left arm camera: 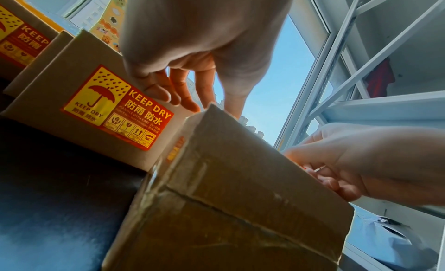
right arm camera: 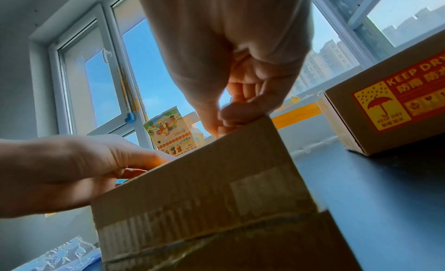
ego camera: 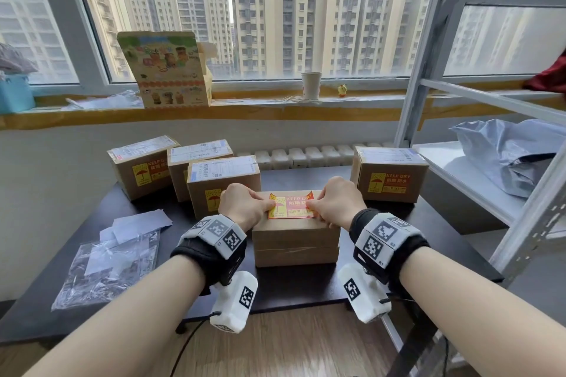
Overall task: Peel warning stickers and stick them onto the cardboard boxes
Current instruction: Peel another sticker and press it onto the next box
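Note:
A plain cardboard box (ego camera: 295,242) stands at the table's near middle. A red and yellow KEEP DRY sticker (ego camera: 291,208) lies across its top, and its two far corners curl upward. My left hand (ego camera: 263,203) pinches the sticker's left end with the thumb on top. My right hand (ego camera: 315,204) pinches the right end the same way. In the left wrist view the left hand (left arm camera: 192,101) hangs over the box (left arm camera: 228,199). In the right wrist view the right hand (right arm camera: 224,120) pinches at the top edge of the box (right arm camera: 204,199).
Three stickered boxes (ego camera: 220,190) stand at the back left and one (ego camera: 389,174) at the back right. A clear plastic bag (ego camera: 110,266) and white backing sheets (ego camera: 137,223) lie on the left. A metal shelf (ego camera: 520,223) stands close on the right.

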Available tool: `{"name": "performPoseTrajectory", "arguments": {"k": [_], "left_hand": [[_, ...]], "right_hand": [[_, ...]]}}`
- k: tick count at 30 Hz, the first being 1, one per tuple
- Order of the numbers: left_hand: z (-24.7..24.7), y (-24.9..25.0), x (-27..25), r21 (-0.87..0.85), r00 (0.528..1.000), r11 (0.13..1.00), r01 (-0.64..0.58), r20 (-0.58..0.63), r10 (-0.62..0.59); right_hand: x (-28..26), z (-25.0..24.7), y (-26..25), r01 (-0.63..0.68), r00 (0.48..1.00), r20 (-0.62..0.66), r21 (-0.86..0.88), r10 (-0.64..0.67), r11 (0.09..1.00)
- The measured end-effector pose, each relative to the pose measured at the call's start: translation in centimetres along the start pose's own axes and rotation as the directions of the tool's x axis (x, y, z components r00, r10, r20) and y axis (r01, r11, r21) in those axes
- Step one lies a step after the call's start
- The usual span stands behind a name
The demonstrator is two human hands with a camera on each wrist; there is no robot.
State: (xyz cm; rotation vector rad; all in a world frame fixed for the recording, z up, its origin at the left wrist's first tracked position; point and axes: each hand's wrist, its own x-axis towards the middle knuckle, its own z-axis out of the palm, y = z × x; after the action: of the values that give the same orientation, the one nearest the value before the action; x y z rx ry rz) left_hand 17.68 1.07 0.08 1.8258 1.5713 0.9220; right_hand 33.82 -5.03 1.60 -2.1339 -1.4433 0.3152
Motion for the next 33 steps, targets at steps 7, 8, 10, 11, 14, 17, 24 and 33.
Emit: {"name": "performPoseTrajectory", "arguments": {"k": [7, 8, 10, 11, 14, 17, 24, 33], "left_hand": [[0.0, 0.0, -0.3, 0.062, 1.000, 0.998, -0.022, -0.017, 0.023], [-0.1, 0.0, -0.3, 0.065, 0.999, 0.997, -0.031, -0.025, 0.032], [-0.4, 0.2, -0.5, 0.078, 0.996, 0.993, -0.083, -0.023, 0.085], [-0.5, 0.3, -0.6, 0.094, 0.991, 0.986, -0.135, 0.005, 0.135], [-0.9, 0.7, -1.8, 0.191, 0.933, 0.924, -0.332, 0.207, 0.293], [-0.8, 0.7, -2.9, 0.421, 0.854, 0.770, -0.480, 0.423, 0.302], [-0.1, 0.4, -4.2, 0.553, 0.835, 0.656, -0.514, 0.498, 0.235], [0.5, -0.1, -4.3, 0.554, 0.824, 0.651, -0.520, 0.526, 0.210]], "right_hand": [[-0.2, -0.5, 0.6, 0.007, 1.000, -0.017, -0.073, -0.008, 0.997], [-0.4, -0.6, 0.6, 0.020, 0.999, -0.036, -0.068, -0.023, 0.997], [-1.1, -0.8, 0.5, 0.085, 0.992, -0.090, -0.041, -0.089, 0.996], [-1.4, -0.8, 0.4, 0.128, 0.986, -0.109, -0.017, -0.129, 0.992], [-2.2, -0.2, 0.1, 0.272, 0.962, -0.002, -0.007, -0.272, 0.962], [-2.8, 1.2, 0.0, 0.391, 0.914, 0.191, -0.190, -0.357, 0.900], [-3.2, 2.6, 0.2, 0.449, 0.889, 0.290, -0.402, -0.355, 0.798], [-3.0, 3.1, 0.1, 0.457, 0.884, 0.316, -0.425, -0.345, 0.781]]}}
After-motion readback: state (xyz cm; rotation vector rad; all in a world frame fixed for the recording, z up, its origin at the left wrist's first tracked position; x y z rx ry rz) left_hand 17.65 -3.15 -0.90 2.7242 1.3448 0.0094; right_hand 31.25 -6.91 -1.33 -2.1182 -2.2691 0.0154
